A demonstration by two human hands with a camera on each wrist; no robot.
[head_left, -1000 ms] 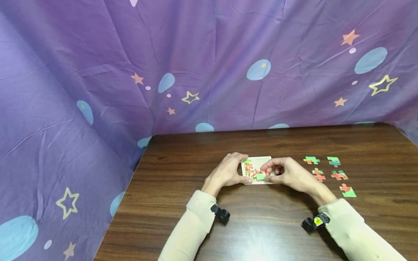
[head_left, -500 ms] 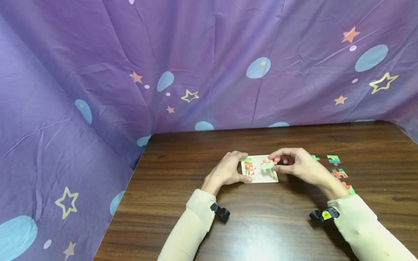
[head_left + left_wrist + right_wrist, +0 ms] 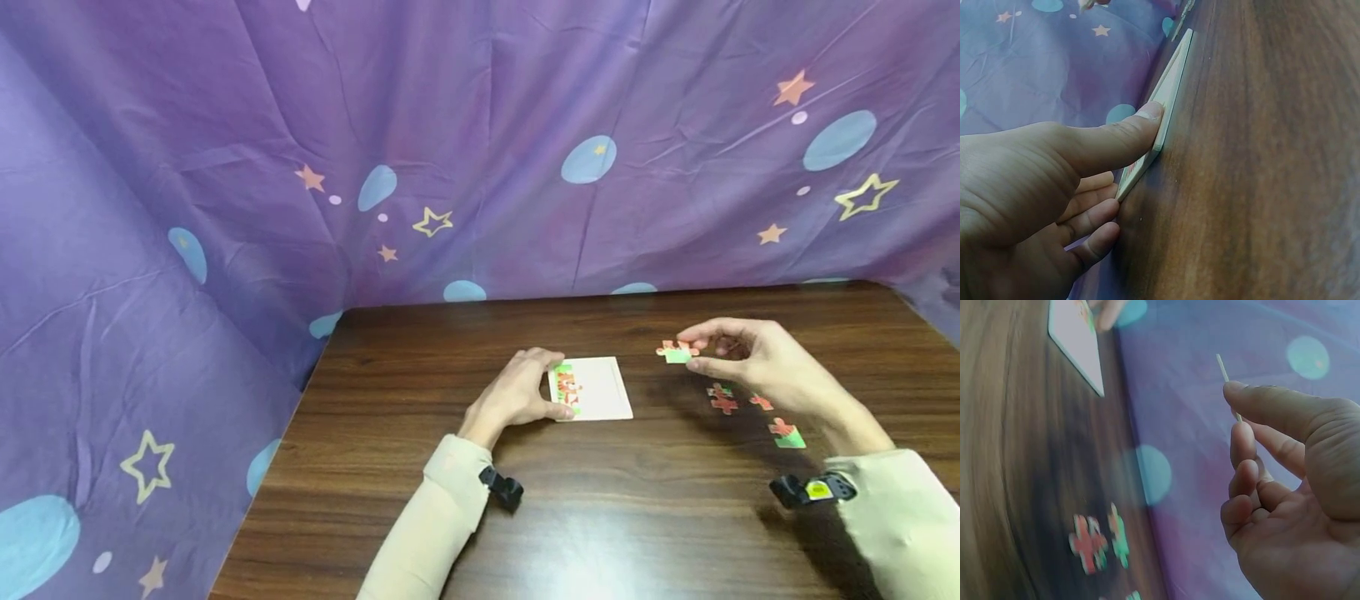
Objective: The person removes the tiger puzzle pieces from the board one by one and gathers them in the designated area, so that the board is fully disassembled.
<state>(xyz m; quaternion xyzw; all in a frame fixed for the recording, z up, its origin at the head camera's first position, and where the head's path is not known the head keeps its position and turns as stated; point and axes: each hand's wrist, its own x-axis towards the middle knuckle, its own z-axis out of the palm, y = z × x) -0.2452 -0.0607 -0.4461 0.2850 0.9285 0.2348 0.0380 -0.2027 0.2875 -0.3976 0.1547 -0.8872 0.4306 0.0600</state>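
Note:
A white square puzzle tray [image 3: 609,390] lies on the table, with red and green jigsaw pieces [image 3: 567,390] fitted along its left side. My left hand [image 3: 513,393] grips the tray's left end, thumb at the near edge and fingers at the far edge; the left wrist view shows the thumb on the tray's rim [image 3: 1172,94]. Held up to the right of the tray is a red and green jigsaw piece [image 3: 678,356], pinched between thumb and fingertips of my right hand [image 3: 776,367]. The right wrist view shows that piece edge-on [image 3: 1222,367].
Loose jigsaw pieces lie below and beside the right hand: a red one [image 3: 723,402], a partly hidden one [image 3: 761,402] and a red-green one [image 3: 786,433]. A green piece [image 3: 1119,539] shows in the right wrist view. A purple patterned cloth [image 3: 480,167] hangs behind the table.
My right hand has lifted the jigsaw piece out of the tray and carried it to the right, over the loose pieces' side. The left hand keeps its grip on the tray.

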